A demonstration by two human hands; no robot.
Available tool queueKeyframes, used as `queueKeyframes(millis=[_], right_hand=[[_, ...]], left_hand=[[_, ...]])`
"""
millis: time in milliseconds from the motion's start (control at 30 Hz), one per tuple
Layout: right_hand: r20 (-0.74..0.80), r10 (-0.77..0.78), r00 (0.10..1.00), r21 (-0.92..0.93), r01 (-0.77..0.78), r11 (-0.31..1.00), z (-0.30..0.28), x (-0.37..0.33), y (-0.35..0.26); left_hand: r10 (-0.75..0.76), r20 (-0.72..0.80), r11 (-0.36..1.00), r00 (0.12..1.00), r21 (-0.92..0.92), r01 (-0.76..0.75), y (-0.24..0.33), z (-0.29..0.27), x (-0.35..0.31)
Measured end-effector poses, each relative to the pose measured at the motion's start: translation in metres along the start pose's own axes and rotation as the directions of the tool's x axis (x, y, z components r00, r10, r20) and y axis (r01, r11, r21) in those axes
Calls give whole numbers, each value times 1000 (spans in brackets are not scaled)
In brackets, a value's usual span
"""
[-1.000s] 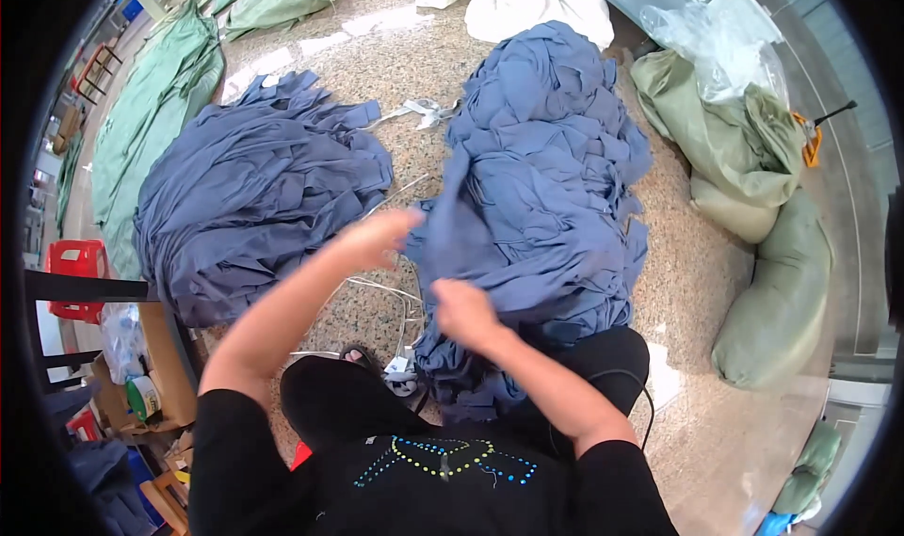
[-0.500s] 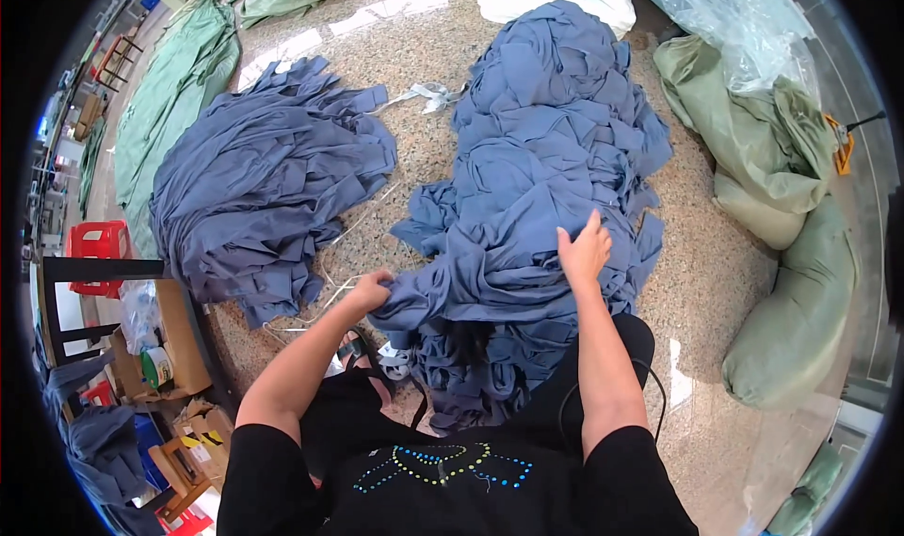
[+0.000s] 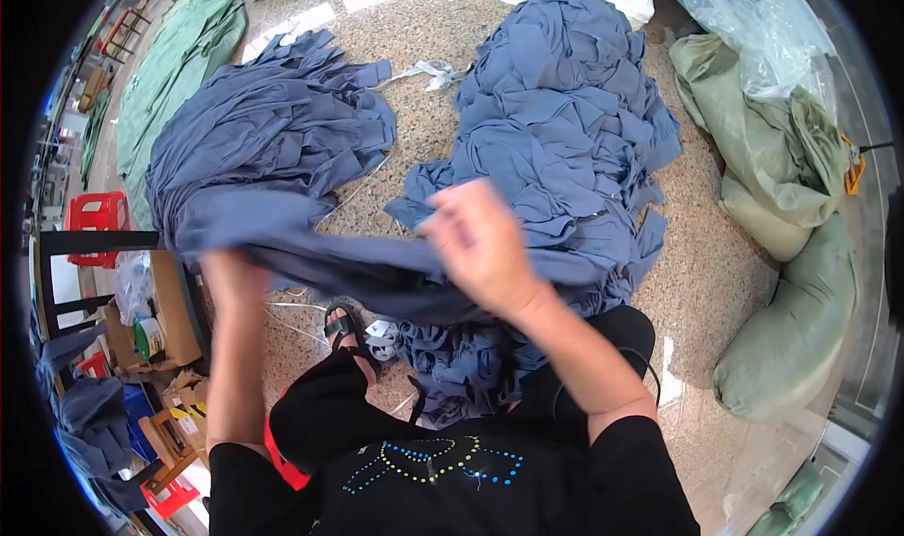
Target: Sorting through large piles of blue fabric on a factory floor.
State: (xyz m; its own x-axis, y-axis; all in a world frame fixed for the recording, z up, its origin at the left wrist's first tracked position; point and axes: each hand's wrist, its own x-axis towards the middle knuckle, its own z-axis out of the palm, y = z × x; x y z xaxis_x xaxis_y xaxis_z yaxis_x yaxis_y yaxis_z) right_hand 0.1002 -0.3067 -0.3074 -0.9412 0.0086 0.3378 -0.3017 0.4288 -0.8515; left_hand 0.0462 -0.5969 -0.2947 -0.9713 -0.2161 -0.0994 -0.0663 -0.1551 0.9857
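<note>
At the left, over the near edge of a heaped pile of blue-grey fabric pieces (image 3: 273, 122), the left hand (image 3: 234, 277) holds one end of a long blue-grey fabric length (image 3: 377, 268). Its fingers are closed in the cloth, though blur and folds hide how each one lies (the thumb cannot be made out at all). The length spans the gap between the two heaps, bunched and sagging slightly, above the floor. Farther right, the right hand (image 3: 482, 249) is over the length, its fingers half curled and bent inward toward the palm; whether they pinch any cloth, or only brush it, I cannot tell. The length runs behind that hand to the near part of the second fabric heap (image 3: 565, 112).

As for labels, a green-and-white container (image 3: 148, 338) at far left sits in an open cardboard carton (image 3: 174, 296), its markings too small to read. Just below, a smaller piece of cardboard (image 3: 193, 414) bears white and yellow patches, equally illegible. The black T-shirt (image 3: 433, 503) has blue and yellow dots forming a decorative pattern. At the right, the olive sack (image 3: 791, 329) shows plain cloth.
</note>
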Motion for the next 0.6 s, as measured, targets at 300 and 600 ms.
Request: queueKeyframes(millis=[300,600], right_hand=[[-117,580,806,-758,-450,472,-80,-48,223],[-232,486,843,-20,-503,864,-113,-4,198]], left_hand=[[603,-40,798,797,0,-603,87,-47,-19],[-41,134,815,990,577,-44,25,41,-90]])
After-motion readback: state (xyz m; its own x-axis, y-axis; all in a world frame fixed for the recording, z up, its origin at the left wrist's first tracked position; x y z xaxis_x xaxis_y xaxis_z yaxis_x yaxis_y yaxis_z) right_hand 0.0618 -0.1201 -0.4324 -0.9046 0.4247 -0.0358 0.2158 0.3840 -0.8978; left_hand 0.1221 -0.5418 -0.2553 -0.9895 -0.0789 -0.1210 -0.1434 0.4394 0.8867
